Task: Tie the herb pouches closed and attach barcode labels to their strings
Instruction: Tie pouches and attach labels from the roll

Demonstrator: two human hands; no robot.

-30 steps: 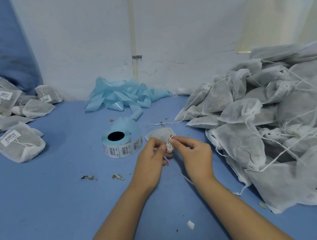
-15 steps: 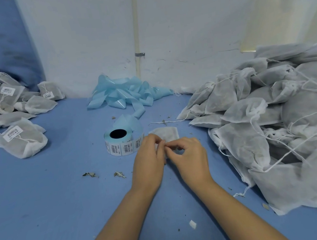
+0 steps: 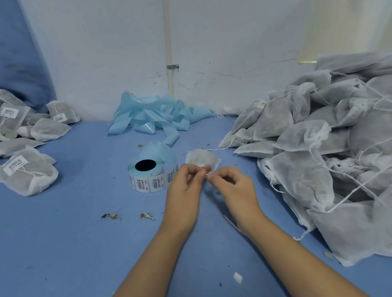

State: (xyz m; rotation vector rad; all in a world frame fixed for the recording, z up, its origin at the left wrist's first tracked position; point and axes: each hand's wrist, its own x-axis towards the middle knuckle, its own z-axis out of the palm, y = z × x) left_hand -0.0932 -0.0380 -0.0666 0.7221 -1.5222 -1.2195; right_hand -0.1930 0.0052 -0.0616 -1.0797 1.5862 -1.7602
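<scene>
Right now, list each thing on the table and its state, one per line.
Left hand: pinching the string.
Right hand: pinching the string.
Pouch: lying behind the hands, no label showing.
Label roll: on end, partly used.
Right pile: pouches unlabelled, strings loose.
Left pile: pouches labelled.
Backing strip: crumpled by wall.

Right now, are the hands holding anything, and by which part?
Both hands pinch the white string of the small herb pouch lying just beyond them: left hand and right hand meet at the string near the pouch's neck.
</scene>
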